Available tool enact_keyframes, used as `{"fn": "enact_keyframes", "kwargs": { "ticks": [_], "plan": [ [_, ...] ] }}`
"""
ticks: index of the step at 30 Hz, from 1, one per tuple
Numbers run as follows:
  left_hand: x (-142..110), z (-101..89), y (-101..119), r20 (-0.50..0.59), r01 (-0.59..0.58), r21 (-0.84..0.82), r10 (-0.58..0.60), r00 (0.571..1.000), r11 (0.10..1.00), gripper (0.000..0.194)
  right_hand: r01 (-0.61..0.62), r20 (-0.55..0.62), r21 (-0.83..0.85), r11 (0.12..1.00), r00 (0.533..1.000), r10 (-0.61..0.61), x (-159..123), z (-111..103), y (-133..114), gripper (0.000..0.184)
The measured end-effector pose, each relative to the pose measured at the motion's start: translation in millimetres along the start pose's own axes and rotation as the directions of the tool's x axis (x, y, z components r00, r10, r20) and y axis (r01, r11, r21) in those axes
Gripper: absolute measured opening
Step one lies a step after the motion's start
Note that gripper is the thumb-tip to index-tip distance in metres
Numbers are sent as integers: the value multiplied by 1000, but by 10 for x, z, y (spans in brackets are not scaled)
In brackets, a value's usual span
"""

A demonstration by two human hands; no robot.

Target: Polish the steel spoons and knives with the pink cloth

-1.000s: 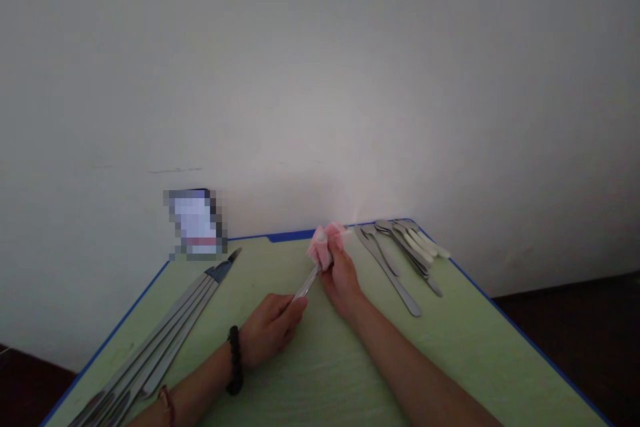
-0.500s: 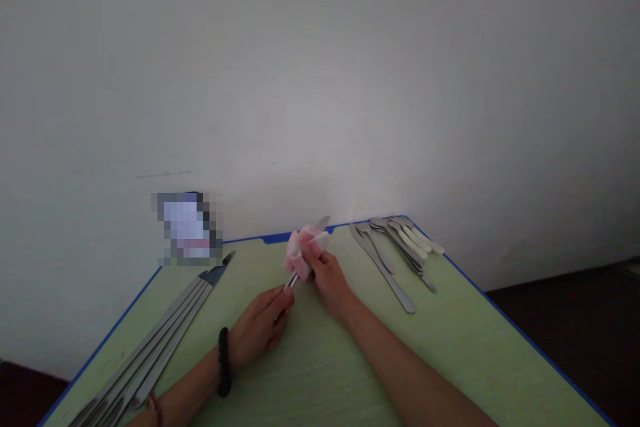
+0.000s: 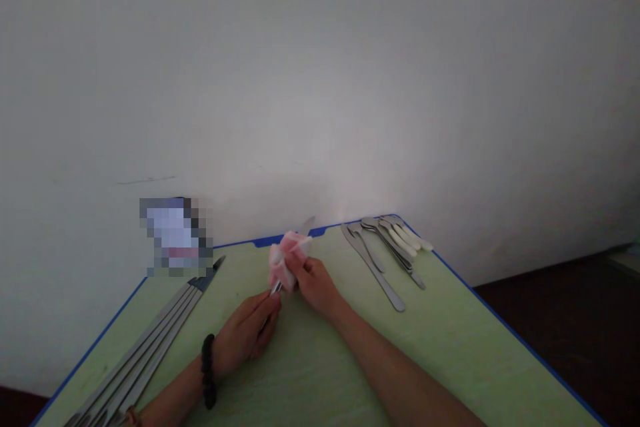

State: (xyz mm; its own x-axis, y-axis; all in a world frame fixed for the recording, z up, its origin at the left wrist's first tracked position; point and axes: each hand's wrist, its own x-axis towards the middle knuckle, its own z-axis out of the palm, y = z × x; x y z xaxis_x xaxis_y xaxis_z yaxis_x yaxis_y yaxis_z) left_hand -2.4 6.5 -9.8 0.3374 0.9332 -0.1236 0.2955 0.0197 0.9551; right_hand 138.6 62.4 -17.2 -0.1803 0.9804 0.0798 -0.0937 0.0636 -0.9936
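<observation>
My left hand (image 3: pixel 249 330), with a dark bead bracelet at the wrist, grips the handle of a metal table knife (image 3: pixel 307 225). The knife points away from me, its blade tip showing beyond a pink and white cloth (image 3: pixel 289 260). My right hand (image 3: pixel 316 285) is closed on that cloth, which is bunched around the middle of the knife. The part of the blade inside the cloth is hidden. Both hands are above the green table.
Several long knives (image 3: pixel 150 350) lie along the left of the green table (image 3: pixel 320 373). On the right rest a knife (image 3: pixel 379 280), several spoons and forks (image 3: pixel 390 240) and white-handled cutlery (image 3: pixel 423 243). A blurred-out object (image 3: pixel 175 233) leans at the back left by the wall.
The whole scene has shifted slightly left in view. My hands keep their hold on the knife and cloth; the cloth sits at much the same part of the knife.
</observation>
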Motion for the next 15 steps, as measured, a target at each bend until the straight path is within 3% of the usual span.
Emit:
{"fn": "enact_keyframes", "kwargs": {
  "ticks": [2,4,7,11,15],
  "plan": [
    [13,8,-14,-24,-6,-2,6,1000,1000,48,34,83,-93,995,996,-27,-41,25,-9,54],
    [20,19,5,-64,-16,31,18,998,999,45,43,73,-82,996,997,-37,-51,41,-15,54],
    [10,27,68,-48,-70,154,79,996,986,39,5,-94,56,998,996,1,-3,31,-3,54],
    [-33,18,117,55,-81,256,69,996,963,39,34,-379,359,933,919,112,110,-40,26,49],
    [-77,21,116,98,-58,318,28,995,946,41,104,-467,516,851,866,178,164,-123,10,40]
  ]
}}
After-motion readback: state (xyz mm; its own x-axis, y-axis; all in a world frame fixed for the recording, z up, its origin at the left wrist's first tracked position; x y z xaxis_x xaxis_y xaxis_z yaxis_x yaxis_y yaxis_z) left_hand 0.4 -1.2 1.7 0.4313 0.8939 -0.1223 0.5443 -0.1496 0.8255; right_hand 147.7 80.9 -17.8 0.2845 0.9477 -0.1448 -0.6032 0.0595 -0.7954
